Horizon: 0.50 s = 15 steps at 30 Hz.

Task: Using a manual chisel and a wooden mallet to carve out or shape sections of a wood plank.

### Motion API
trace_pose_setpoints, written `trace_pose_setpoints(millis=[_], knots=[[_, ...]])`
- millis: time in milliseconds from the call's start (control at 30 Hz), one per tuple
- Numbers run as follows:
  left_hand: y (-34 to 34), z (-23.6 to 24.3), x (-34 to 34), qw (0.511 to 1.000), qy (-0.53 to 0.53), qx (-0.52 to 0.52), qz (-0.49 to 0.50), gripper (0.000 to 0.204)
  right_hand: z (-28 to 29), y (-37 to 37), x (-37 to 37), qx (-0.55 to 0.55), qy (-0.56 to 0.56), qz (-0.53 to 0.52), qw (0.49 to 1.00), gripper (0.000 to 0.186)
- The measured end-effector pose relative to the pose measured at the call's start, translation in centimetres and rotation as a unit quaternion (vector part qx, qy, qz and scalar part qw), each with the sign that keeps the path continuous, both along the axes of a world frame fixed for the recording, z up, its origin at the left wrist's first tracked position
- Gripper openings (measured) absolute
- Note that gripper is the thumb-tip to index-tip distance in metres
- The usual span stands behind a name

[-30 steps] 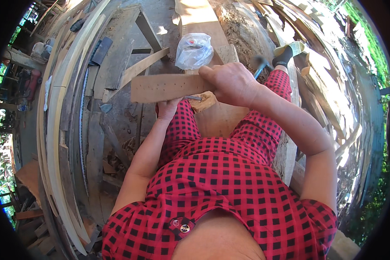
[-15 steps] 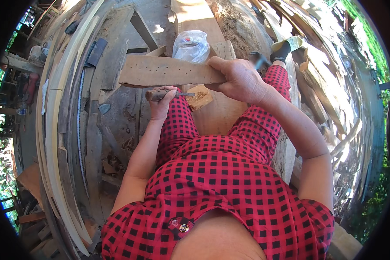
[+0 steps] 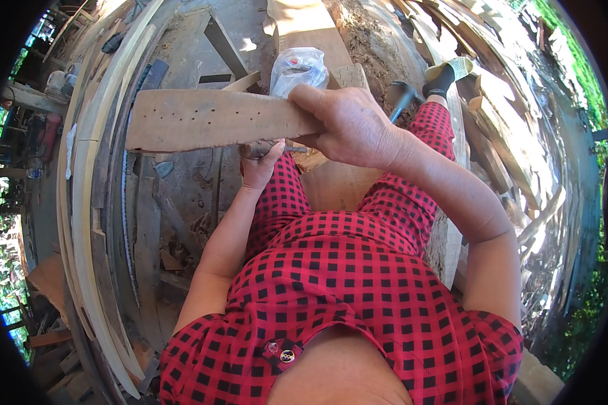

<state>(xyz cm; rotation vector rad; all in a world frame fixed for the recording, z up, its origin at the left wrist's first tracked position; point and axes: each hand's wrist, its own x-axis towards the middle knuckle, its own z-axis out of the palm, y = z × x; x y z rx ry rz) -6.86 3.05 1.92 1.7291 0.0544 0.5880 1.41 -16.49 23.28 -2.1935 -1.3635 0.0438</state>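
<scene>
Wooden and weathered, one flat board (image 3: 213, 120) lies crosswise in front of the person, held up above the lap with its long side running left to right. A scatter of small holes dots its upper face (too many and too fine to count surely). The right hand (image 3: 351, 125) is closed over the board's right end, thumb on top and fingers wrapped under the edge. The left hand (image 3: 260, 165) sits just below the board's lower edge, fingers curled around a thin dark metal piece (image 3: 277, 147) that pokes out sideways toward the right hand; what kind of tool or nail it is cannot be told.

Two legs in red-and-black check cloth stretch forward, matching the shirt. One clear plastic bag (image 3: 297, 67) with something red inside rests just beyond the board, on a pale plank (image 3: 304, 20) that runs away from the person. One hammer (image 3: 402, 98) leans by the right knee, its dark head near the foot, and one foot wears a light sandal (image 3: 452, 67).

To the left, several long curved strips of pale wood (image 3: 81, 202) sweep along the ground beside the grey planks of the desk (image 3: 175, 196), which carries chips and scraps. More loose timber (image 3: 520, 148) is piled on the right side, in bright sun.
</scene>
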Motion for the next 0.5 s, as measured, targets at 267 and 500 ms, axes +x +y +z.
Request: trace_pose_setpoints(millis=[267,500], knots=[[0.6,-2.9,0.8,1.000,-0.003,0.002,0.030,0.017,-0.5,0.9,0.9,-0.167,-0.064,0.030,0.983,0.023],[2.4,-6.1,0.6,0.947,-0.043,0.307,0.080,0.025,-1.2,0.4,-0.4,-0.001,0.010,0.056,0.998,0.023]])
